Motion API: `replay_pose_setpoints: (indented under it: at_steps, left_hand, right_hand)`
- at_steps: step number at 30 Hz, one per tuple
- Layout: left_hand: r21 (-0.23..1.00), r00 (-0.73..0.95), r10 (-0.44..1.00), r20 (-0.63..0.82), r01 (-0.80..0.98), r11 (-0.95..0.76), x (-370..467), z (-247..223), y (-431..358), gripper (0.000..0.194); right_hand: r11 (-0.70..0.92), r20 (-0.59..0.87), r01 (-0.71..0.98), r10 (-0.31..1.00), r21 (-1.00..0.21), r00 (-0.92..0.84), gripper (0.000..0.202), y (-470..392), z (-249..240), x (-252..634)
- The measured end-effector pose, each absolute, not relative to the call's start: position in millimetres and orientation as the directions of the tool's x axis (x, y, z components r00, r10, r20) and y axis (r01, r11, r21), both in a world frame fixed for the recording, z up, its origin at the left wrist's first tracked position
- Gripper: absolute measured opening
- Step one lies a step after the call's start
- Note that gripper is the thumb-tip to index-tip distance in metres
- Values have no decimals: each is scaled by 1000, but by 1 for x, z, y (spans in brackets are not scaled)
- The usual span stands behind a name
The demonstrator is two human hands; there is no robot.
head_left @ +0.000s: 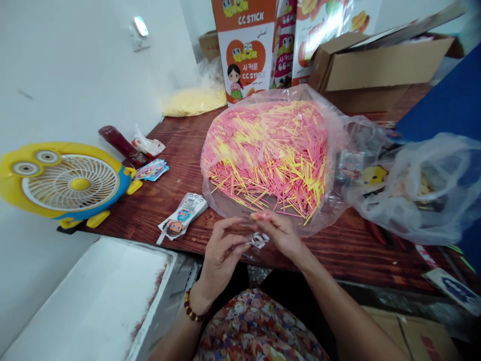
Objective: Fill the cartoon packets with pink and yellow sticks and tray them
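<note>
Dark-red wood-grain table (180,135) set against a white wall (93,65). Left hand (221,255): thumb and forefinger pinched together on the edge of a small clear plastic sachet (258,240); beaded bracelet (192,308) at the wrist. Right hand (284,235): thumb and fingers closed on a small pink-and-yellow bundle (260,216), blurred, its count not readable, just above the sachet. Both hands at the near table edge.

Next outward: one large clear plastic bag (334,133), lying open toward the hands, holding loose thin pink and yellow sticks (300,188). To its left, one flat stack of printed wrappers (184,215). To its right, one white translucent carrier bag (439,185), contents indistinct.

Outer items: yellow-and-blue cartoon fan (80,184), left end; dark-red bottle (119,144), lying slanted beside the fan; bag of pale yellow pieces (195,102), far edge; upright "CC STICK" carton (246,52); open brown cardboard box (383,70), back right.
</note>
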State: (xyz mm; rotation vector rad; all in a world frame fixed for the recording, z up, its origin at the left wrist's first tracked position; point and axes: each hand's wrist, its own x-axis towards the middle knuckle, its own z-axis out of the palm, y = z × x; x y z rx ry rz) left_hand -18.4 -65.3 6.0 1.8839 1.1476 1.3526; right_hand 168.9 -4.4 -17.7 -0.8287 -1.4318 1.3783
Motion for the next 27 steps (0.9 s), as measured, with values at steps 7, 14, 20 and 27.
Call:
replay_pose_setpoints:
  at_steps: [7, 14, 20, 27]
  left_hand:
    - [971, 61, 990, 126, 196, -135, -23, -6, -61, 15]
    - [995, 16, 999, 41, 91, -42, -18, -4, -57, 17]
    - [998, -32, 999, 33, 54, -31, -19, -9, -58, 19]
    - [998, -104, 994, 23, -61, -30, -17, -8, -52, 14]
  right_hand:
    - [145, 144, -611, 988, -778, 52, 11, -7, 33, 146]
    - [112, 137, -600, 991, -792, 4, 9, -13, 35, 114]
    - [91, 92, -433, 996, -897, 20, 12, -17, 16, 114]
    - [117, 135, -111, 977, -987, -168, 20, -11, 20, 125]
